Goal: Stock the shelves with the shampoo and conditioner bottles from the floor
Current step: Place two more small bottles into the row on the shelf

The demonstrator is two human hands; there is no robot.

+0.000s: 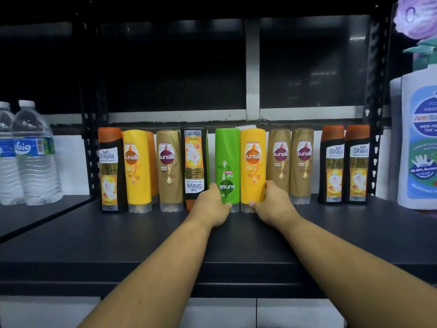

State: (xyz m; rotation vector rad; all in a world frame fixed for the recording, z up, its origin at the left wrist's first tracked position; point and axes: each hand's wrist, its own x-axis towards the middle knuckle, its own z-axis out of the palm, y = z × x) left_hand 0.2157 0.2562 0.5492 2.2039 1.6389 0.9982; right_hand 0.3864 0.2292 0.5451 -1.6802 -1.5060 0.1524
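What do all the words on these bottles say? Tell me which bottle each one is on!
"Safi Shayla": left black bottle, upside-down black bottle, two right black bottles.
"sunsilk": left yellow bottle, left gold bottle, upside-down green bottle, right yellow bottle, two right gold bottles.
"72": same black bottles.
"big": water bottle.
"Anti-Ba", cut off: white pump bottle.
Smaller print everywhere: too blurred to read.

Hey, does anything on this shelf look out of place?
Yes: the black Safi Shayla bottle left of centre and the green Sunsilk bottle beside it both stand with their labels upside down.
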